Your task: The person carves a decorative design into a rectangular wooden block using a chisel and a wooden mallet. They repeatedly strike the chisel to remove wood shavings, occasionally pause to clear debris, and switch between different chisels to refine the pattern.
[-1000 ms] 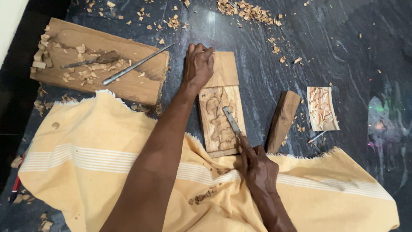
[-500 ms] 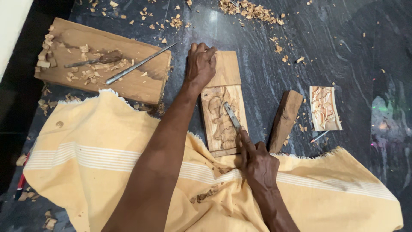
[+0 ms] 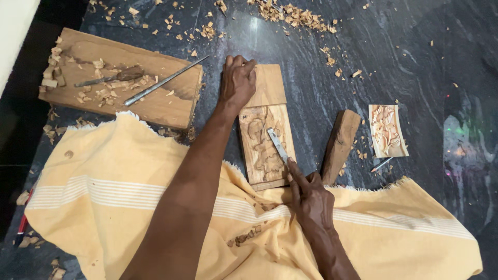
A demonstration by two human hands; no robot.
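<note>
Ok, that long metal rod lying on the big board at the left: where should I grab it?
Grip the metal rod near its middle, from above. It lies flat and diagonal on the board, its upper end overhanging the edge; chips and a wooden-handled tool crowd its lower end.

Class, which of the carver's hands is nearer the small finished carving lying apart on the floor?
Right. The right hand is below-left of the small carving; the left hand is farther left, across the panel.

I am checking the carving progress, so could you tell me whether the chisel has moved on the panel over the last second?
No. The chisel tip sits at the same spot on the carved panel.
</note>
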